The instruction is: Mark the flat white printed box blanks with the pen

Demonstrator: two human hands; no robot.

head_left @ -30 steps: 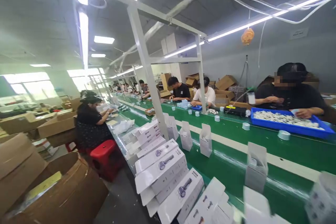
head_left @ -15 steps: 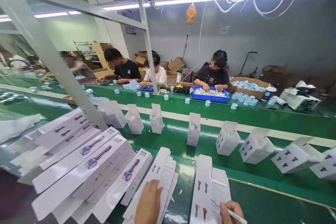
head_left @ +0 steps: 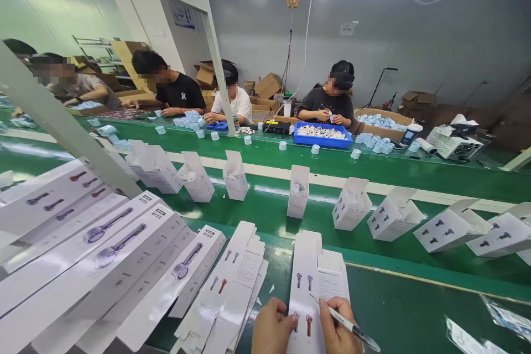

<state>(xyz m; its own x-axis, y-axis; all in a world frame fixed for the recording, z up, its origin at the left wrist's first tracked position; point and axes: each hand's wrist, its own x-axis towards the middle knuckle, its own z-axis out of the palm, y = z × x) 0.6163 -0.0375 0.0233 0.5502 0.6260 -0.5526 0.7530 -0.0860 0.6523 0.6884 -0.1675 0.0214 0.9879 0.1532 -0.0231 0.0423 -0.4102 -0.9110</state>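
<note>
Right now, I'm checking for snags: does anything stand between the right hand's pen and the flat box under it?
Nothing visible; the right hand points the pen at the flat box, with the left hand at its left edge.

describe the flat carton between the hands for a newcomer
Find the green conveyor, then the carton pile before it. Right of that lies the flat white carton, the only one with the left hand at its edge and a pen-like tool over it.
</note>
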